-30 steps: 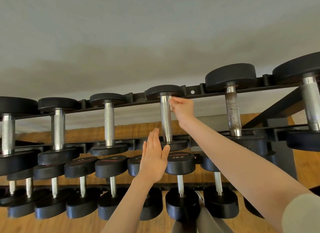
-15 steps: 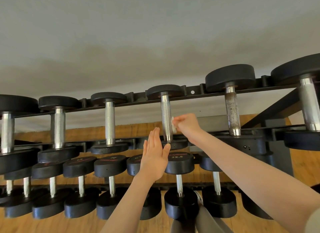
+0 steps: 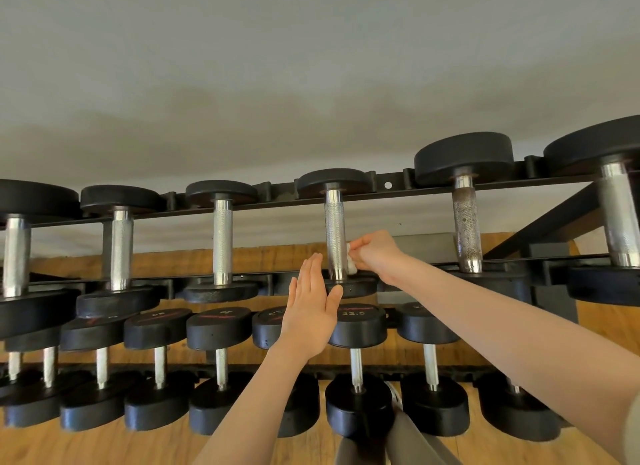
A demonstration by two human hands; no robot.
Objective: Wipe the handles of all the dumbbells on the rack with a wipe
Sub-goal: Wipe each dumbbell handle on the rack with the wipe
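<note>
Down came the right hand point(image 3: 375, 253), pinching the wipe point(image 3: 350, 258) to the handle point(image 3: 335, 238)'s base, left hand point(image 3: 311, 312) flat and empty — stroke nearly finished.

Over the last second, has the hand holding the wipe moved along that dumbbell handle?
Yes. The right hand with the wipe has slid down the dumbbell handle, from just under the top weight head to near the handle's lower end.

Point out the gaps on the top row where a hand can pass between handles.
Wide gaps lie either side of the knurled steel handle that the right hand wipes with a small white wipe: leftward to the next steel handle, rightward to the rusty speckled handle. The open left hand crowds its lower end.
</note>
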